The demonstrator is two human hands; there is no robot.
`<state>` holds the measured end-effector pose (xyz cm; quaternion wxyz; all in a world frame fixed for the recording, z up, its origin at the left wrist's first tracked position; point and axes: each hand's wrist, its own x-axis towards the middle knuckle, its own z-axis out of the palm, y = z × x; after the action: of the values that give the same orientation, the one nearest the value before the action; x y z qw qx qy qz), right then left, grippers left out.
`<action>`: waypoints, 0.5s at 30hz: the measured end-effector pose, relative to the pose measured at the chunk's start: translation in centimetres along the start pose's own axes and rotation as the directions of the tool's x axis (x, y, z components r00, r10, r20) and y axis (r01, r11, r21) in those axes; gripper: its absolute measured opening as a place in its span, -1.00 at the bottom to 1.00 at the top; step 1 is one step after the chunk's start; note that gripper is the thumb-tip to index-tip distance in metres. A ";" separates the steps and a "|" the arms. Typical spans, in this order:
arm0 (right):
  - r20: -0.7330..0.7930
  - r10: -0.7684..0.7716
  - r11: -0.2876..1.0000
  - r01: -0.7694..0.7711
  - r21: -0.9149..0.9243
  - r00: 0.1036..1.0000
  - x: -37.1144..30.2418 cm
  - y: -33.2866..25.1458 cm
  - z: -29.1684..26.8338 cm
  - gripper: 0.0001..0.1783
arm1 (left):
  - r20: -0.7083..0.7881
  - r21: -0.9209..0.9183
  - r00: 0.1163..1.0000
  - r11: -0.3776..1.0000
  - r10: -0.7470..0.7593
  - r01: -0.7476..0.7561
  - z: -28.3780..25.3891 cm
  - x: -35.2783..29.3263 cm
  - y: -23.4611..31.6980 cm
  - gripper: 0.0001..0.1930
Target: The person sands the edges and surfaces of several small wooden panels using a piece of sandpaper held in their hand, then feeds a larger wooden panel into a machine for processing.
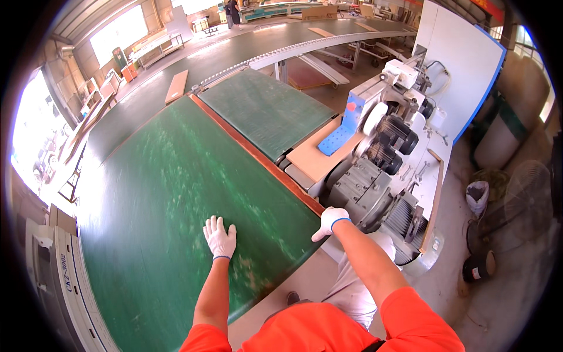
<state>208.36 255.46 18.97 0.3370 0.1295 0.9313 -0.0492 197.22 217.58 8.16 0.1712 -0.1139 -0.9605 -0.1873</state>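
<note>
My left hand [220,239], in a white knit glove, lies on the broad green conveyor belt [170,193] with its fingers spread. Nothing is under or in it but the belt surface. At the belt's near right corner, my right hand [329,224], also gloved, is closed round the near end of a red-brown rail [258,154]. Its thumb points down and left; the other fingers are partly hidden. That rail runs along the belt's right edge, away from me. Just beyond the right hand sits a grey motor and gearbox [360,190].
Right of the rail are a smaller green belt [267,111], a tan board [322,158] and a blue perforated bracket [340,136]. A long curved conveyor [258,44] crosses behind, carrying another board [176,86]. A fan [528,196] stands at the right; a machine housing [73,281] borders the left.
</note>
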 end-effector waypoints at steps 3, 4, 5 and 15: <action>0.012 0.007 1.000 -0.007 0.015 1.000 0.0 -0.1 -0.2 0.04 | 0.108 -0.003 0.994 1.000 -0.006 0.006 0.4 1.2 2.6 -0.26; 0.011 0.008 1.000 -0.008 0.016 1.000 0.1 -0.1 -0.2 0.04 | 0.129 -0.037 0.991 0.999 0.021 -0.017 0.8 1.7 3.8 -0.24; 0.010 0.010 1.000 -0.010 0.017 1.000 0.1 -0.1 -0.2 0.05 | 0.147 -0.109 0.986 0.992 0.078 -0.062 0.9 2.3 5.4 -0.23; 0.014 0.090 0.985 -0.091 0.143 0.996 -1.3 -0.4 -1.2 0.33 | 0.256 -0.227 0.807 0.844 0.533 -0.485 6.0 6.5 18.7 -0.08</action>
<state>208.46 254.98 20.77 0.3319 0.1955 0.9173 -0.1012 194.86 237.92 11.39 0.0535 -0.4082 -0.8921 -0.1862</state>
